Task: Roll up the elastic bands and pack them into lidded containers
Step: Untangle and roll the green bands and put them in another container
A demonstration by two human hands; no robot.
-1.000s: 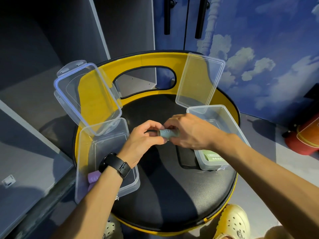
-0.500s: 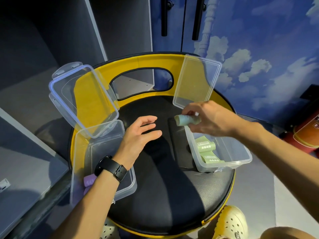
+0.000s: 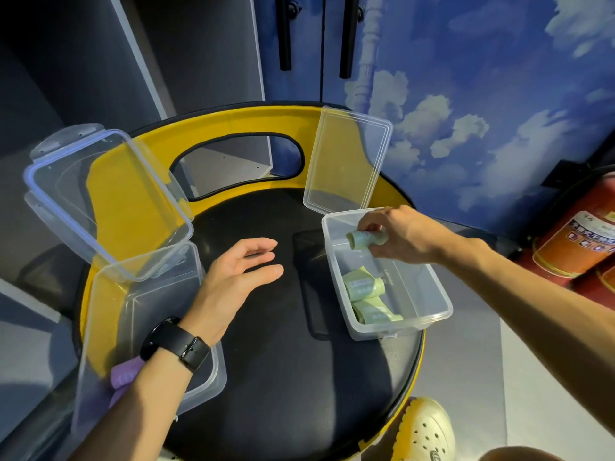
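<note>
My right hand (image 3: 396,236) pinches a rolled pale-green elastic band (image 3: 364,239) and holds it inside the far end of the right clear container (image 3: 432,311). Two more green rolls (image 3: 364,289) lie at that container's near end. Its lid (image 3: 346,164) stands open against the yellow backrest. My left hand (image 3: 238,282), with a black watch on the wrist, hovers with relaxed fingers over the black seat and holds nothing. The left clear container (image 3: 100,327) sits under my left forearm with a purple band (image 3: 124,377) in it. Its lid (image 3: 106,201) is tipped open.
Both containers sit on a round black seat (image 3: 273,377) with a yellow rim and backrest (image 3: 233,123). A dark flat object (image 3: 309,281) lies on the seat beside the right container. Red fire extinguishers (image 3: 579,241) stand at the right. A cream clog (image 3: 422,430) shows below.
My hands have parted. The right hand carried the rolled green band rightward from the seat's middle into the right container. The left hand let go and opened over the seat.
</note>
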